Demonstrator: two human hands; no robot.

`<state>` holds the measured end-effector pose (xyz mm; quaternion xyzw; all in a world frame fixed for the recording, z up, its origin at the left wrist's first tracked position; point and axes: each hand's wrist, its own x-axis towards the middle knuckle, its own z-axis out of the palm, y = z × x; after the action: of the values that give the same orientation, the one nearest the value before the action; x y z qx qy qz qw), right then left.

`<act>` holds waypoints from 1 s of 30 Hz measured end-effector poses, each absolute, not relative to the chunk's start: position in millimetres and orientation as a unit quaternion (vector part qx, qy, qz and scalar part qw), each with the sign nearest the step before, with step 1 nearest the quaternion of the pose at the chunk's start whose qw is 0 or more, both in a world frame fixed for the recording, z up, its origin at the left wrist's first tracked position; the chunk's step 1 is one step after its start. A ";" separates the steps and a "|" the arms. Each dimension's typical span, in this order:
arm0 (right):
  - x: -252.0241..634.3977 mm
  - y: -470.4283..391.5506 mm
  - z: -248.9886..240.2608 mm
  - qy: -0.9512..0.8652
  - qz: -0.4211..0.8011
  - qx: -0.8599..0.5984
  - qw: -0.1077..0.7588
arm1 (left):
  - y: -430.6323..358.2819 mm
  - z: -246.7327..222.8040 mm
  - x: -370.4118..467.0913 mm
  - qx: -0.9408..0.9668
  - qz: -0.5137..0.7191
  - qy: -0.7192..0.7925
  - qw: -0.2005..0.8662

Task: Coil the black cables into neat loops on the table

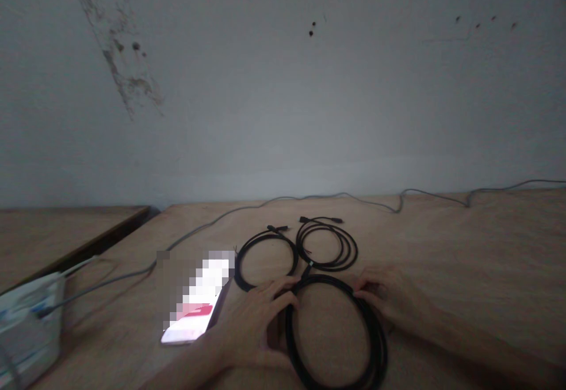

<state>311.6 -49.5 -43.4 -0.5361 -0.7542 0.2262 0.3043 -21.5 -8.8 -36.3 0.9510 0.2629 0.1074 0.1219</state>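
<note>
A black coiled cable (379, 343) sits closest to me, its loop partly cut off by the bottom of the view. My left hand (254, 322) has its fingers curled over the coil's upper left side, near a plug end with a small light tag. At the upper right of the same loop, my right hand (389, 298) pinches the strands between thumb and fingers. Just beyond lie a second coiled black cable (239, 272) on the left and a third coiled black cable (354, 248) on the right, their connectors at the far side.
Left of my left hand lies a phone (198, 325) with its screen lit, partly blurred out. A white power strip or box (30, 331) with a grey cord (194, 233) stands at the left edge. The cord runs along the wooden table (464, 248) by the wall (283, 112).
</note>
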 end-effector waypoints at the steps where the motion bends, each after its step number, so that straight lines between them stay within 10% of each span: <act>1: 310.7 -49.1 -43.9 -0.756 0.215 -0.540 0.300 | -8.9 -36.0 -21.5 0.951 0.108 0.263 0.122; 30: 301.4 -41.3 -56.3 -0.805 0.072 -0.557 0.190 | -9.8 -34.6 -19.2 0.950 0.115 0.262 0.125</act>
<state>301.4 -41.3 -56.3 -0.5573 -0.8050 0.0718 0.1905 -19.2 -9.8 -34.6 0.9501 0.2620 0.1150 0.1247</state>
